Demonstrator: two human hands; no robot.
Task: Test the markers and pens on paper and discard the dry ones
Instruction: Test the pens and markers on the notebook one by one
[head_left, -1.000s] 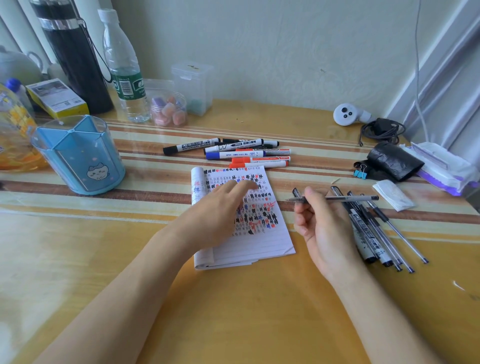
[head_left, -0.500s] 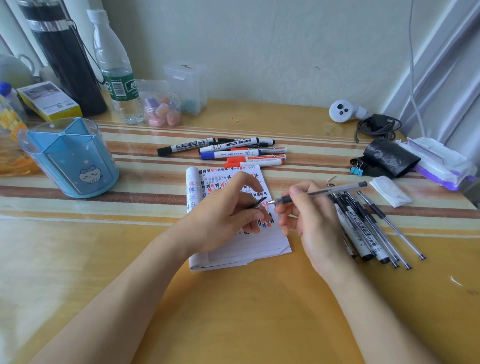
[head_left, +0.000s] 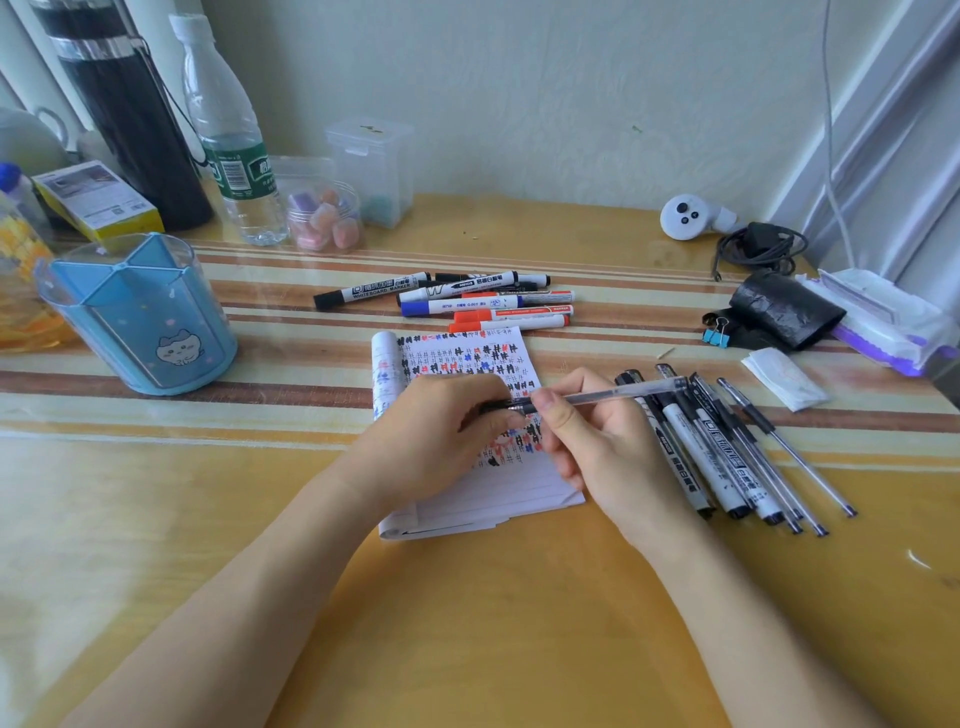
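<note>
Head view shows the right hand (head_left: 608, 447) pinching a clear-barrelled plastic pen (head_left: 618, 394) held level just above the white lined notepad (head_left: 467, 353) covered in black, red and blue scribbles, while the left hand (head_left: 436, 441) curls its fingers round the pen's dark tip end.

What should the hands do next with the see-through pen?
Probably pull the cap off, then scribble on the notepad. The left hand pinches the dark tip end of the clear pen while the right hand holds its barrel, both over the scribbled page; the tip looks covered.
</note>
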